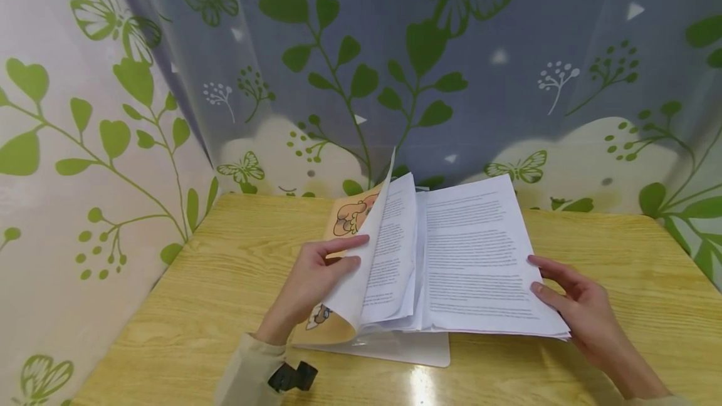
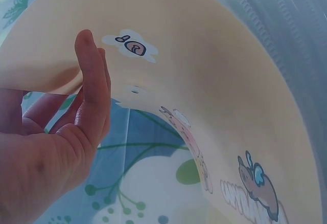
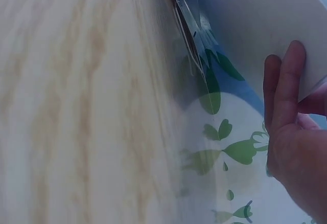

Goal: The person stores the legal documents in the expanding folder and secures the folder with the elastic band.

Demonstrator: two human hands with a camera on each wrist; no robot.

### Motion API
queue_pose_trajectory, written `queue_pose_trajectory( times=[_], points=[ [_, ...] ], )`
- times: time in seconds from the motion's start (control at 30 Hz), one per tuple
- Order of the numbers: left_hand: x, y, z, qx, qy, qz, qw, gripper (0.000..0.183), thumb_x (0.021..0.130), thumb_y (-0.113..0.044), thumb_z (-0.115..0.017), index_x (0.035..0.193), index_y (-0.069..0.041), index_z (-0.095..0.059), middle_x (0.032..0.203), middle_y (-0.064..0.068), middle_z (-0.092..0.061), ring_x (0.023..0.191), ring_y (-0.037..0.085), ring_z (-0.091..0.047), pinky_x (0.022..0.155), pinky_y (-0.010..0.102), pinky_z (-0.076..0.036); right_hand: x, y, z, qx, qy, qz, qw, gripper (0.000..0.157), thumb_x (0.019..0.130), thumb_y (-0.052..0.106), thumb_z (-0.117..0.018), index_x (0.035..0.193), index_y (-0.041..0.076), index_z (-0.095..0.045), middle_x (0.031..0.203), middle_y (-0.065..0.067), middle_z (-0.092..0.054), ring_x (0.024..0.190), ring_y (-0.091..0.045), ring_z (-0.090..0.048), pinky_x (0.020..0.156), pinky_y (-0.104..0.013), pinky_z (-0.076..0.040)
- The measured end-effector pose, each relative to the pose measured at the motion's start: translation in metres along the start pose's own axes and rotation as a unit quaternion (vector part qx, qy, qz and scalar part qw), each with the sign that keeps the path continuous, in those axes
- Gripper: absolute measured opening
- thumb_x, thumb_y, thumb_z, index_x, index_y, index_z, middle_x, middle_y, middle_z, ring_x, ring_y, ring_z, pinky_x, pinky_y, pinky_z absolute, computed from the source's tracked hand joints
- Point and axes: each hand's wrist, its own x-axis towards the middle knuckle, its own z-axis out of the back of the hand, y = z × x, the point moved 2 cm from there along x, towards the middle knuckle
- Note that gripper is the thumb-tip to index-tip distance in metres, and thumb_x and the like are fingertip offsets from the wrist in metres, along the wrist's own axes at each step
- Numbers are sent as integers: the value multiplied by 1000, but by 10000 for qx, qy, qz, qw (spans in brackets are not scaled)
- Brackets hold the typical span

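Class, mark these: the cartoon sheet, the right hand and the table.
Cartoon sheet (image 2: 225, 75): left wrist view, on its printed face.
Right hand (image 1: 586, 311): head view, near the thumb's base.
Table (image 1: 225, 281): head view, bare left part.

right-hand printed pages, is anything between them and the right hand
Nothing visible stands between them: the right hand already holds the right-hand printed pages at their outer edge, near the lower corner.

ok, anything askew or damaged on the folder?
Slightly askew: the cover is bowed where the left hand pinches it, and the left papers have uneven edges, not squared up. The right papers in the right hand splay a little at the lower corner. No tears or spills visible.
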Motion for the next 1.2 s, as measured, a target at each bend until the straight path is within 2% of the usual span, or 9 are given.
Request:
queue_pose_trajectory(
  times=[0.37,0.77,1.03,1.2],
  points=[
    [1,0,-2,33,32,-15,10000,39,98,-7,-62,136,-12,-68,119,24,-73,76,18,-75,62,32,-61,2,0,-7,128,-77,125,9998,42,98,4,-65,136,24,-67,114,15,-67,79,-7,-68,59,-26,-59],
    [1,2,-5,63,8,78,9999,39,97,-8,-62,135,-13,-68,116,23,-74,74,18,-74,61,31,-61,3,0,-16,63,-134,-156,9998,44,98,9,-68,138,26,-65,113,16,-65,78,-8,-69,61,-26,-60],
    [2,2,-6,76,34,75,9999,39,97,-8,-62,135,-13,-68,114,24,-75,72,18,-74,61,31,-61,2,0,-23,112,-36,-8,9999,44,98,8,-67,139,23,-64,114,14,-66,81,-7,-70,63,-26,-60],
    [2,2,-6,90,47,73,9999,39,97,-8,-62,135,-13,-69,110,24,-75,71,19,-74,60,31,-61,3,1,-26,59,-36,-67,10000,45,98,10,-68,142,22,-62,115,14,-64,84,-7,-69,66,-25,-61]
  ],
)
